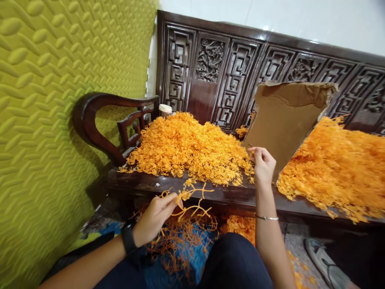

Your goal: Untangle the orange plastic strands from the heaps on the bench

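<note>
The left hand [158,214] is low down, in front of the surface [222,194]. Its thumb and fingers are pressed together, and they pinch an orange branch [185,195]. The branch is thin and bendy. It splits into little arms, a bit like a tiny tree, and the arms poke out to the right of the fingers. A few small flowers sit on it near the hand, but the ends of its arms are bare.

The right hand [263,165] is higher up, in front of a brown piece of cardboard [285,116]. Its thumb and first finger are pinched around a small bit [252,150]. It is too tiny to tell just what it is. The two hands are well apart.

Right behind the hands, a big heap of orange flowers [192,148] is on the dark wood surface. The flowers are bright, small and curly, all piled in a hill. The cardboard leans up at the right side of this heap. On the other side of it is a second heap [339,168] of the same orange color, and it looks blurry.

Below the left hand there is a messy tangle of thin stems [177,241], more brown-orange than the flowers. Something blue shows under them.
</note>
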Tool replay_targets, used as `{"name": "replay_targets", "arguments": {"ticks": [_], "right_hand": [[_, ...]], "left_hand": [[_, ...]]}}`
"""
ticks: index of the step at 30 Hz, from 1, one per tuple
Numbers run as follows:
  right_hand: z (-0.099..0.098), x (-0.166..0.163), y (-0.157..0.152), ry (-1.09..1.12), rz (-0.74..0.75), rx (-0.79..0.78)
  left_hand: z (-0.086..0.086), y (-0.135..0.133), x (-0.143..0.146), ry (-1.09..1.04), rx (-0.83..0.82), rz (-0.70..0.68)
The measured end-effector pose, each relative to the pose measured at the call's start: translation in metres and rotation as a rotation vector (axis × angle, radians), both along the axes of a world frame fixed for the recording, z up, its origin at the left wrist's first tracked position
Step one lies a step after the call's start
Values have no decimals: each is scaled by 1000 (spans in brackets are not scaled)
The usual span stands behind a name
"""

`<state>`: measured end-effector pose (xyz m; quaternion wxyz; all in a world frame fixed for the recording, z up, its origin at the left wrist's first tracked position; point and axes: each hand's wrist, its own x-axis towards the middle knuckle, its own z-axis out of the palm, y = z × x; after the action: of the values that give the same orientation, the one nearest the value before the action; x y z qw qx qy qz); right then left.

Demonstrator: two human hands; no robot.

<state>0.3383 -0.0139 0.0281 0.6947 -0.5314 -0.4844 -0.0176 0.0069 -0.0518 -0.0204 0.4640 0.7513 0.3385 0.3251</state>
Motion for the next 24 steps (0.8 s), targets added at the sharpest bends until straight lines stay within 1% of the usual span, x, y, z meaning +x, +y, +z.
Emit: {"name": "replay_targets", "arguments": {"ticks": [2, 5, 9, 11, 12, 14, 17, 19, 20, 21, 22, 23, 24], "right_hand": [[-4, 1, 17, -52, 52, -85], [-8, -25, 31, -173, 121, -189], [-9, -71, 22, -514, 285, -325], [-9, -85, 20, -642, 337, -341], [-10, -88, 23, -680, 337, -332], [-15, -87, 36, -709, 290, -323], [-26, -77, 59, -663, 188, -350], [-30, -74, 63, -626, 167, -332], [-30, -74, 60, -612, 184, -321], [-28, -76, 54, -600, 230, -320], [-25, -80, 45, -587, 315, -338], [-20, -85, 35, -574, 446, -377], [-15, -90, 24, -560, 610, -425]], "left_hand": [[-1, 3, -2, -12, -14, -5], [0, 5, 0, -18, -29, -15], [4, 6, 4, -18, -21, -41], [5, 6, 6, -15, -10, -54], [6, 6, 7, -13, -3, -62], [6, 6, 8, -9, 11, -74], [6, 7, 10, 7, 35, -87], [7, 7, 11, 23, 42, -98], [7, 8, 12, 29, 43, -104], [7, 8, 12, 30, 41, -106], [8, 8, 12, 29, 37, -107], [8, 8, 13, 27, 32, -106], [9, 9, 13, 24, 28, -103]]}}
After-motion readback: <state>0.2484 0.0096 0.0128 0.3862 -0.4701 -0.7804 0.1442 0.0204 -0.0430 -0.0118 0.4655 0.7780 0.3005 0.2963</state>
